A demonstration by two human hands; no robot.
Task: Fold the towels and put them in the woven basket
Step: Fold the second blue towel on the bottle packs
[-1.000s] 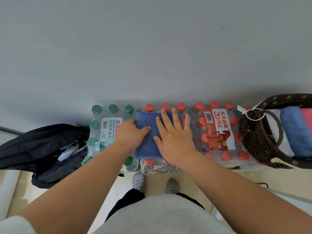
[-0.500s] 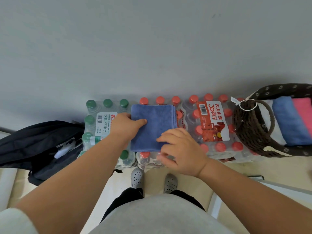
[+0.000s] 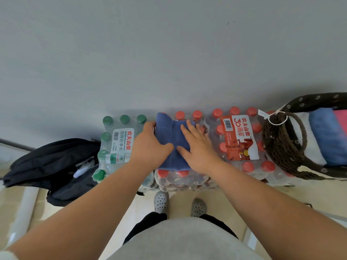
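A blue towel (image 3: 170, 136), folded into a narrow strip, lies on top of the shrink-wrapped water bottle packs. My left hand (image 3: 150, 145) grips its left edge, thumb lying across the cloth and fingers curled at the far left corner. With straight fingers my right hand (image 3: 198, 145) presses flat on the towel's right side. The dark brown woven basket (image 3: 277, 147) stands at the right, apart from both hands, and holds a white towel (image 3: 308, 139), a blue towel (image 3: 324, 132) and a pink towel (image 3: 341, 119) side by side.
Green-capped bottles (image 3: 116, 139) sit left of the towel and red-capped bottles (image 3: 238, 139) right of it, all against a grey wall. A black bag (image 3: 48, 166) lies on the floor at the left. My shoes (image 3: 160, 201) stand below the packs.
The towel has become narrower, its right part folded over to the left. My right hand moved from the near edge up onto the cloth and flattened. My left hand stayed on the left edge.
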